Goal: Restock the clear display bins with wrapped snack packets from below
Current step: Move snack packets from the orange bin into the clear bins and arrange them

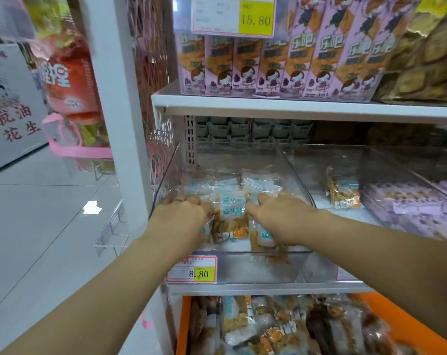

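As both reach into the clear bin (298,180), left hand (182,216) grips snack packets (231,210), right hand (281,217) lies flat on them.

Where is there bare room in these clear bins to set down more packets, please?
The middle bin has bare floor between the divider wall and a lone packet. The left bin is crowded in front with packets.

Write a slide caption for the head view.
Restocking: the left hand and right hand rest on wrapped snack packets in the leftmost clear bin, above an orange crate holding more packets.
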The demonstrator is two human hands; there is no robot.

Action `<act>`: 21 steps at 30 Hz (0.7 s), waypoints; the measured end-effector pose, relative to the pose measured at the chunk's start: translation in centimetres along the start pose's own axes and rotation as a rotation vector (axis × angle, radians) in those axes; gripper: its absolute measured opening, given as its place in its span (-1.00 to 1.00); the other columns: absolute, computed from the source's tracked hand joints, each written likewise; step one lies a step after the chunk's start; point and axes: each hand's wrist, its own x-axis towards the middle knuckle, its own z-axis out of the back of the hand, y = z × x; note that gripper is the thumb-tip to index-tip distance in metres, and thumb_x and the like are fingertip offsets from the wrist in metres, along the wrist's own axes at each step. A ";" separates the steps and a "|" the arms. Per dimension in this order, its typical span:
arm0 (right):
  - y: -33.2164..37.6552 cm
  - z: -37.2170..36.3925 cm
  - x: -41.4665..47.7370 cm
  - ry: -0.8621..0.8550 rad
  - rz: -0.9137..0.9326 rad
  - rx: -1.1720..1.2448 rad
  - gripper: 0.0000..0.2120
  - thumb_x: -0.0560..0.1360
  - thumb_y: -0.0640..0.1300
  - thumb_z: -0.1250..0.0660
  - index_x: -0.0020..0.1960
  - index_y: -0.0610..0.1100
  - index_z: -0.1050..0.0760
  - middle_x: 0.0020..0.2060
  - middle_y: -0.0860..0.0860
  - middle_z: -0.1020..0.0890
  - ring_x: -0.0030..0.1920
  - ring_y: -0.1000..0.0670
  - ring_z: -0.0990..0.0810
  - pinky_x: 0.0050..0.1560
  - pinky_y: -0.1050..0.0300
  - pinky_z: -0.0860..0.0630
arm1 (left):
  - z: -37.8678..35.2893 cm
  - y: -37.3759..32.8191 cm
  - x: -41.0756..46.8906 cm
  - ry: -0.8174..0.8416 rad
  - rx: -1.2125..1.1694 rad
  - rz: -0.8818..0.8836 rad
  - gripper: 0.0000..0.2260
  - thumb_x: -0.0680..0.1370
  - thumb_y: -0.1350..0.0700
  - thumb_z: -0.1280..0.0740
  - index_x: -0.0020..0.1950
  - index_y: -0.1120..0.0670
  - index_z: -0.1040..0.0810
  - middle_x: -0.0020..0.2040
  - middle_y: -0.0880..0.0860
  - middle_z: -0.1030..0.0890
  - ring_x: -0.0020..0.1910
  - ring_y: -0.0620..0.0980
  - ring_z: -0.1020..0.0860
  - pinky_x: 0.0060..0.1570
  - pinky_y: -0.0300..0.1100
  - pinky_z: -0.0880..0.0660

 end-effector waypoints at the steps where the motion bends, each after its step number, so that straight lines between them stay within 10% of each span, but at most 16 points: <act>1: -0.1 0.0 0.1 -0.025 0.002 -0.013 -0.41 0.42 -0.41 -0.25 0.40 -0.13 -0.19 0.16 -0.15 -0.40 0.02 -0.19 -0.49 0.17 -0.03 -0.38 | -0.1 0.0 0.0 -0.002 0.004 -0.002 -0.55 0.52 0.13 -0.29 0.39 -0.11 -0.33 0.32 -0.01 -0.45 0.29 0.05 -0.44 0.29 0.00 -0.32; 12: -0.3 0.0 -0.7 -0.029 -0.011 -0.119 -0.58 0.48 -0.05 -0.32 0.31 -0.01 -0.37 0.16 -0.07 -0.46 0.15 -0.10 -0.48 0.27 -0.05 -0.23 | 1.0 0.0 0.3 0.005 -0.135 -0.031 -0.61 0.54 0.00 -0.29 0.37 -0.13 -0.37 0.33 -0.05 -0.39 0.29 0.03 -0.39 0.31 -0.03 -0.29; 21: -0.2 -0.4 -0.8 -0.087 -0.019 -0.097 -0.76 0.44 -0.27 -0.26 0.07 -0.10 -0.52 0.01 -0.04 -0.53 0.02 -0.07 -0.52 0.22 0.05 -0.25 | 0.2 -2.3 4.3 0.037 -0.104 0.000 -0.51 0.50 0.00 -0.37 0.41 -0.03 -0.33 0.35 0.08 -0.35 0.33 0.12 -0.34 0.29 0.02 -0.25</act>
